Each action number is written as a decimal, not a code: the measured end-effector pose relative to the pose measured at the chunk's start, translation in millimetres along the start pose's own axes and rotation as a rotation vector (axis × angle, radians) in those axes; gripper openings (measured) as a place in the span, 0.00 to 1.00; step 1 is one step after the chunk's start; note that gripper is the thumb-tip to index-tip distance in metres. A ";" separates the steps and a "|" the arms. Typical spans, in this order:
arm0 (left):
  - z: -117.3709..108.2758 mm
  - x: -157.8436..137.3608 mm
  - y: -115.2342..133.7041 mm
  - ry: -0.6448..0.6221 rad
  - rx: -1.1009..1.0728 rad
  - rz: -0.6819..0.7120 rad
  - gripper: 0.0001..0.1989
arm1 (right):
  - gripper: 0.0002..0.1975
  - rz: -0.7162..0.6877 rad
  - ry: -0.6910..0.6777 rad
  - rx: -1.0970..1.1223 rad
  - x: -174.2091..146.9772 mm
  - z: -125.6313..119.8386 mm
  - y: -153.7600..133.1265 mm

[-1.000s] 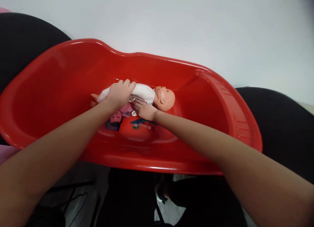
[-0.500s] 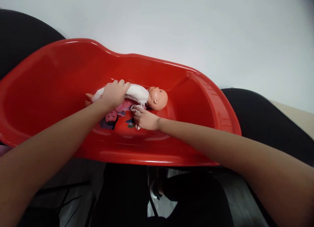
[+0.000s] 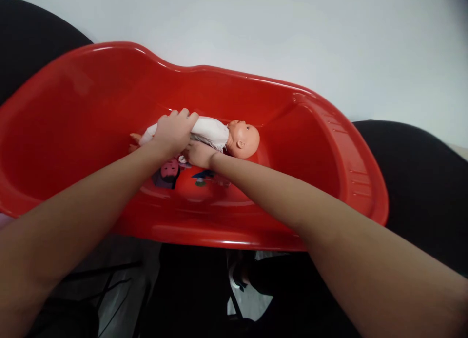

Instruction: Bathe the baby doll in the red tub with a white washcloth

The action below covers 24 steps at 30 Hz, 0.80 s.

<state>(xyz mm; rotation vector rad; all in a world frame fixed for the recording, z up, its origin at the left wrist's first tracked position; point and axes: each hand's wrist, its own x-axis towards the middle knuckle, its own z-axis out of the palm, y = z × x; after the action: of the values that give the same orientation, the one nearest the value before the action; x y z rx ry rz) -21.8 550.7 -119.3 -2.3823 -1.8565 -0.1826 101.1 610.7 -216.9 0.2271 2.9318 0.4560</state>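
A baby doll [image 3: 210, 129] with a white cloth body and bare plastic head lies on its back in a red baby bathtub [image 3: 219, 240], head to the right and feet to the left. My left hand [image 3: 175, 129] is closed over the doll's middle, fingers curled round its far side. Pressed against the doll's near side is my right hand [image 3: 200, 155], its fingers partly hidden behind my left hand. A bit of white cloth [image 3: 182, 159] shows at the right fingertips; most of it is covered.
A printed picture of a cartoon figure [image 3: 170, 171] is on the tub floor. Black rounded surfaces, one at the left [image 3: 32, 40] and one at the right [image 3: 413, 182], flank the tub. Behind it stands a pale wall [image 3: 274, 30]. Dark-clothed legs and a shoe show below.
My right hand has moved left along the doll's near side with the cloth, up against my left hand. My left hand stays on the doll. The view has shifted slightly.
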 end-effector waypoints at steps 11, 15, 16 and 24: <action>8.7 2.4 -7.8 -0.044 -0.020 0.033 0.21 | 0.15 0.060 -0.147 -0.203 -127.6 -1.3 -18.0; 11.1 1.3 -8.6 -0.102 -0.010 0.084 0.25 | 0.14 0.023 -0.128 -0.099 -146.1 -23.6 -27.9; 11.2 0.8 -8.5 -0.114 -0.008 0.092 0.25 | 0.16 -0.007 -0.099 -0.077 -149.5 -30.1 -29.5; 16.7 0.0 -10.1 -0.159 0.005 0.148 0.22 | 0.23 0.037 0.041 -0.018 -171.2 -37.3 -16.5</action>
<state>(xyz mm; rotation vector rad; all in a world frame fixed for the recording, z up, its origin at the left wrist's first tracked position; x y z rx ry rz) -31.3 555.9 -135.6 -2.5860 -1.7286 0.0262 258.9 554.5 -163.1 0.2725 2.9668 0.4979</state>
